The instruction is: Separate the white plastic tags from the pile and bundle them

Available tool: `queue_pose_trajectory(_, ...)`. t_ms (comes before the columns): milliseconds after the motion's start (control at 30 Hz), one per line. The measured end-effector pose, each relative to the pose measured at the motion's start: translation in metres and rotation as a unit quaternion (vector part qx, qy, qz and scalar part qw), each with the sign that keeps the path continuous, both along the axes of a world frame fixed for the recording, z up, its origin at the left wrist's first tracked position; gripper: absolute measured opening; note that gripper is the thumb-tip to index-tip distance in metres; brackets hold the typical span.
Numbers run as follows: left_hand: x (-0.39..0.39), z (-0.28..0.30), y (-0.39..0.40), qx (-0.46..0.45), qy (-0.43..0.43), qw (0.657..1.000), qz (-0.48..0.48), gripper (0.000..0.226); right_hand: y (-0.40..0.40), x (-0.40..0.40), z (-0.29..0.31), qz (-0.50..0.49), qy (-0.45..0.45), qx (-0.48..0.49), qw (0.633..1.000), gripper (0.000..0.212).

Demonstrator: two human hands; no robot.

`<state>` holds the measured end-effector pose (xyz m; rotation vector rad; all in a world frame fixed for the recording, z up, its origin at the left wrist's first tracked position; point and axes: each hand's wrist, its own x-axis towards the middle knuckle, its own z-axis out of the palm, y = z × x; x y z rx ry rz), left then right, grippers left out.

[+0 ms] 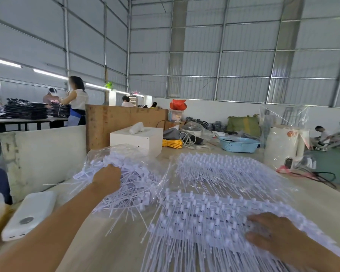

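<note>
Left arm stretches long and bare from the lower left corner, reaching forward and up, wrist straight. Left hand [107, 178] is seen from the back, knuckles up, fingers curled forward and out of sight past the knuckles. Right hand [273, 235] comes in from the lower right corner, palm down, lying flat and low, fingers spread loosely and pointing left, thumb nearest the camera. Right forearm runs off the bottom right edge. The two hands are well apart.
</note>
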<state>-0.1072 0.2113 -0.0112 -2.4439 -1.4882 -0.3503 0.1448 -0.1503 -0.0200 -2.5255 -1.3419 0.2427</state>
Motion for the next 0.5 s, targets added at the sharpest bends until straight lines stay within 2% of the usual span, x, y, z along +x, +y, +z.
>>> queue_pose_trajectory(67, -0.002, 0.002, -0.002, 0.025, 0.007, 1.0, 0.009, 0.033, 0.004, 0.008, -0.012, -0.004, -0.068, -0.002, 0.998, 0.116)
queue_pose_trajectory(100, -0.005, 0.003, -0.003, 0.045, 0.009, 0.999, 0.023, 0.033, 0.005, 0.01, -0.015, -0.007, -0.098, 0.0, 0.995, 0.12)
queue_pose_trajectory(233, -0.017, 0.0, -0.004, 0.044, 0.047, 0.997, 0.047, 0.033, 0.005, 0.004, -0.017, -0.003, -0.172, -0.012, 0.985, 0.098)
queue_pose_trajectory(300, -0.019, 0.0, -0.004, 0.036, 0.04, 0.998, 0.039, 0.033, 0.005, 0.0, -0.016, -0.014, -0.13, -0.038, 0.991, 0.109)
queue_pose_trajectory(333, -0.02, 0.002, -0.005, 0.034, 0.028, 0.998, 0.036, 0.033, 0.003, -0.002, -0.015, -0.023, -0.098, -0.038, 0.994, 0.105)
queue_pose_trajectory(400, -0.022, 0.004, -0.008, 0.034, 0.016, 0.999, 0.029, 0.033, 0.002, -0.004, -0.016, -0.024, -0.099, -0.019, 0.995, 0.079)
queue_pose_trajectory(433, -0.023, 0.004, -0.007, 0.035, 0.016, 0.999, 0.028, 0.033, 0.003, -0.002, -0.017, -0.021, -0.101, -0.011, 0.995, 0.079)
queue_pose_trajectory(500, -0.023, 0.005, -0.011, 0.023, 0.002, 0.999, 0.031, 0.033, 0.003, -0.003, -0.016, -0.018, -0.108, -0.034, 0.993, 0.094)
